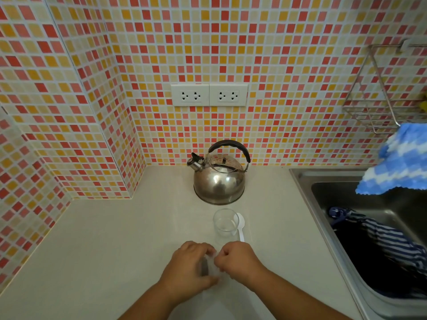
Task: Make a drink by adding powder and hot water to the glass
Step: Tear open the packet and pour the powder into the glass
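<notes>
An empty clear glass (pixel 225 224) stands upright on the pale counter (pixel 120 245), just in front of a steel kettle (pixel 219 175) with a black handle. A white plastic spoon (pixel 240 226) lies right of the glass, touching its side. Below the glass, my left hand (pixel 188 265) and my right hand (pixel 238 258) meet over a small translucent packet (pixel 209 265) with a dark patch. Both hands grip it, the left around its body and the right pinching its upper edge. Most of the packet is hidden by my fingers.
A steel sink (pixel 307 188) lies at the right with a striped dark cloth (pixel 381 241) inside. A blue and white cloth (pixel 399 162) hangs from a wire rack (pixel 374 107) above it. Two wall sockets (pixel 209 94) sit over the kettle. A tiled corner juts out on the left.
</notes>
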